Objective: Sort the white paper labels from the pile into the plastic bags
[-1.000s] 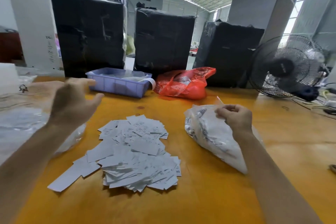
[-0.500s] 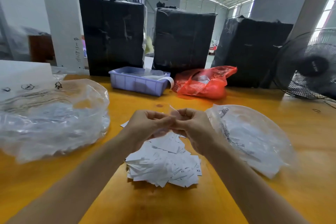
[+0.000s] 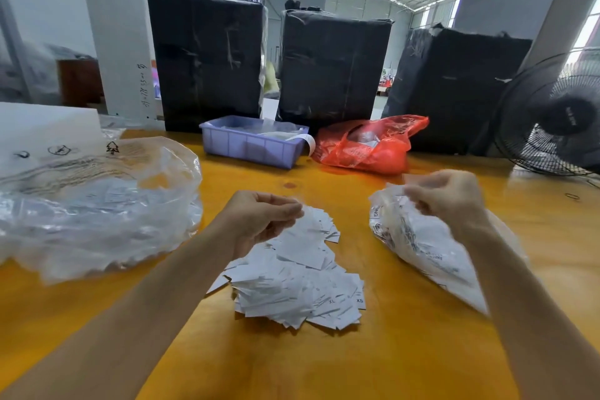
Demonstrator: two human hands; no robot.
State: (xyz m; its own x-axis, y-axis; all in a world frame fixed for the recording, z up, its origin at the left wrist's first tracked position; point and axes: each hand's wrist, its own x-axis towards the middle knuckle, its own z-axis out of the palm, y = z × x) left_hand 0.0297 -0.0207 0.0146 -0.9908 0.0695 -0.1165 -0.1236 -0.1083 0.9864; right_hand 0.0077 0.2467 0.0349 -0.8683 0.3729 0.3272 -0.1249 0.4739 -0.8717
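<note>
While label pile [image 3: 292,282] sits centre on yellow table [image 3: 373,364] within reach, left hand [image 3: 263,217] pinches white label above it, likely next for sorting. Right hand [image 3: 444,198] grips mouth of right plastic bag [image 3: 418,247], probably to drop label in. Left plastic bag [image 3: 97,204] lies apart.

1. "XL" stands on a white label [image 3: 331,301] at the near edge of the pile.
2. "XS" stands on the label [image 3: 359,300] just to its right.
3. The letters "NG" show on the right plastic bag [image 3: 376,214]; the rest is hidden.
4. Handwritten digits run down the white pillar [image 3: 143,88], too blurred to read.
</note>
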